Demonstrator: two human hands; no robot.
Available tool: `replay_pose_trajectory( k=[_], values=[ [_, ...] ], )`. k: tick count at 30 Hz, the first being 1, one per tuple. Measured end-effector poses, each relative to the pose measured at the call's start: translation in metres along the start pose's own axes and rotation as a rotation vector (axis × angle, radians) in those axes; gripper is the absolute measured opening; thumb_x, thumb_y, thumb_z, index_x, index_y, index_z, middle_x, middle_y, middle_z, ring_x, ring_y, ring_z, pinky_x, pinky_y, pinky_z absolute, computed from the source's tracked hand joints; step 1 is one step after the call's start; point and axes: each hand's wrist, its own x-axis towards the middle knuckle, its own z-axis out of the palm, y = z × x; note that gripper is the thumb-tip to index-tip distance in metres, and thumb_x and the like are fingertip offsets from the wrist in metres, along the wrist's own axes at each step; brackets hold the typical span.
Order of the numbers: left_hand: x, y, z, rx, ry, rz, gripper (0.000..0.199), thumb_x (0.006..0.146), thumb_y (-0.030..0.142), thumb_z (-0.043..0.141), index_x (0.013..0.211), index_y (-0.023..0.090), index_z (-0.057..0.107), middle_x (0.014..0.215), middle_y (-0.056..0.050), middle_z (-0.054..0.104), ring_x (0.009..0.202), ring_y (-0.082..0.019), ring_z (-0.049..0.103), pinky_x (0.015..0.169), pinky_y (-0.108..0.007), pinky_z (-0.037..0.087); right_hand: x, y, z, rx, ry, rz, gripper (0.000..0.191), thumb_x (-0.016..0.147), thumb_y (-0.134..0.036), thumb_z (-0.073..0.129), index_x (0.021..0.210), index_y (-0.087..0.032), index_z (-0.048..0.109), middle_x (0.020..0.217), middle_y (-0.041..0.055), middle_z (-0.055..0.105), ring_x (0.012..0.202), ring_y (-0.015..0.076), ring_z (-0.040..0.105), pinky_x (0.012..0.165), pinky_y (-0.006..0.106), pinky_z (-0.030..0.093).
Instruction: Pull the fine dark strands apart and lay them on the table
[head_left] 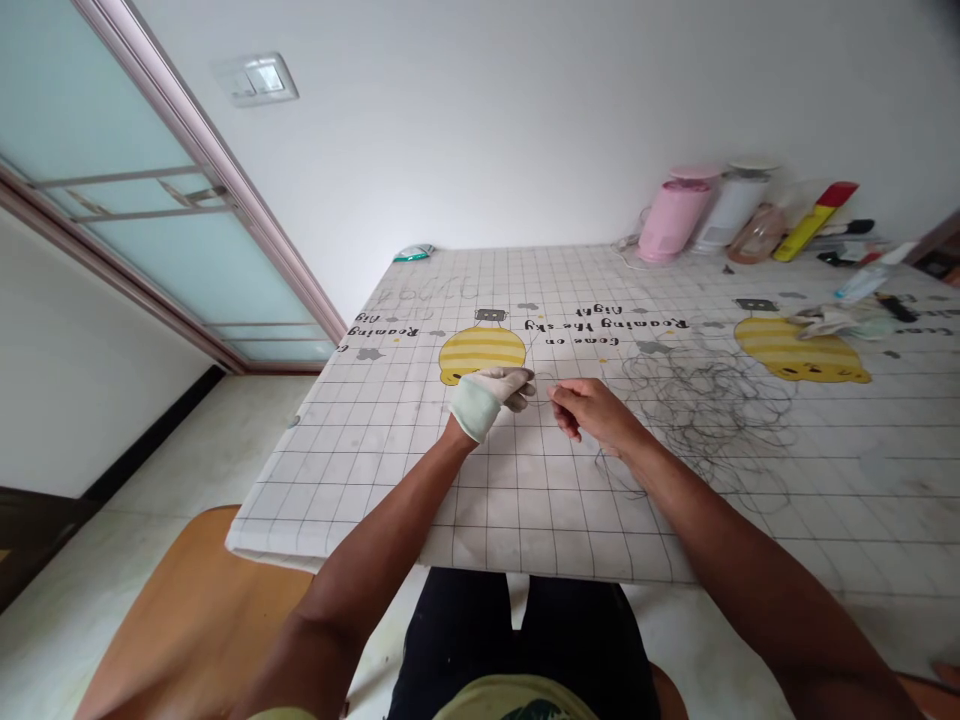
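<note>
My left hand [496,395] wears a pale glove with a mint-green cuff, its fingertips pinched together. Just to its right, my bare right hand [589,408] is closed in a pinch with the thumb against the index finger. A faint thin wire [541,377] shows in the small gap between the two hands. Right of my right hand lies a loose, tangled heap of thin dark wire [705,410], spread in many loops. Several faint wire loops [427,290] lie apart toward the table's far left.
The table has a white checked cloth [360,460] with yellow bear prints. Along the wall stand a pink cylinder [675,220], a white cylinder [731,210], a bottle [756,235] and a yellow-red tube [814,222]. Another glove [825,320] lies far right. An orange-brown chair [202,610] stands left.
</note>
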Motion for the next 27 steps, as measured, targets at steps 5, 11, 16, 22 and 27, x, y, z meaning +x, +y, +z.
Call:
replay_pose_trajectory(
  k=[5, 11, 16, 22, 27],
  values=[
    [0.014, -0.013, -0.012, -0.171, 0.094, -0.093, 0.048, 0.093, 0.059, 0.061, 0.100, 0.013, 0.073, 0.094, -0.013, 0.076, 0.063, -0.013, 0.062, 0.060, -0.026, 0.050, 0.001, -0.007, -0.008, -0.039, 0.038, -0.009, 0.040, 0.097, -0.047, 0.061, 0.067, -0.020, 0.055, 0.058, 0.0007, 0.057, 0.045, 0.0111, 0.049, 0.039, 0.024, 0.036],
    [0.018, -0.011, -0.031, -0.016, 0.086, -0.162, 0.043, 0.098, 0.050, 0.054, 0.084, 0.012, 0.070, 0.067, -0.006, 0.066, 0.048, -0.009, 0.049, 0.048, -0.024, 0.036, 0.018, -0.032, -0.021, -0.037, 0.028, 0.060, 0.038, 0.095, -0.042, 0.065, 0.067, -0.019, 0.055, 0.056, 0.0008, 0.055, 0.042, 0.0098, 0.046, 0.036, 0.023, 0.032],
    [0.011, -0.019, -0.037, 0.333, 0.051, -0.092, 0.044, 0.100, 0.045, 0.046, 0.078, 0.017, 0.071, 0.068, -0.004, 0.070, 0.056, -0.013, 0.058, 0.058, -0.026, 0.047, 0.081, -0.058, -0.013, 0.017, 0.025, 0.155, 0.032, 0.097, -0.030, 0.066, 0.070, -0.018, 0.053, 0.057, 0.0000, 0.054, 0.040, 0.0083, 0.045, 0.035, 0.022, 0.029],
    [0.019, -0.039, -0.044, 0.486, 0.008, 0.001, 0.044, 0.103, 0.043, 0.044, 0.078, 0.020, 0.071, 0.069, -0.003, 0.071, 0.068, -0.016, 0.065, 0.074, -0.027, 0.051, 0.190, -0.066, 0.024, -0.060, 0.034, 0.190, 0.028, 0.099, -0.021, 0.064, 0.073, -0.017, 0.054, 0.055, 0.0010, 0.056, 0.041, 0.0083, 0.047, 0.034, 0.021, 0.027],
    [0.024, -0.049, -0.053, 0.883, -0.067, 0.254, 0.039, 0.105, 0.037, 0.044, 0.089, 0.020, 0.075, 0.080, -0.006, 0.074, 0.080, -0.019, 0.068, 0.073, -0.030, 0.049, 0.266, -0.062, 0.068, -0.118, 0.039, 0.246, 0.027, 0.100, -0.021, 0.062, 0.075, -0.017, 0.053, 0.054, 0.0008, 0.056, 0.040, 0.0089, 0.047, 0.035, 0.021, 0.024]
  ],
)
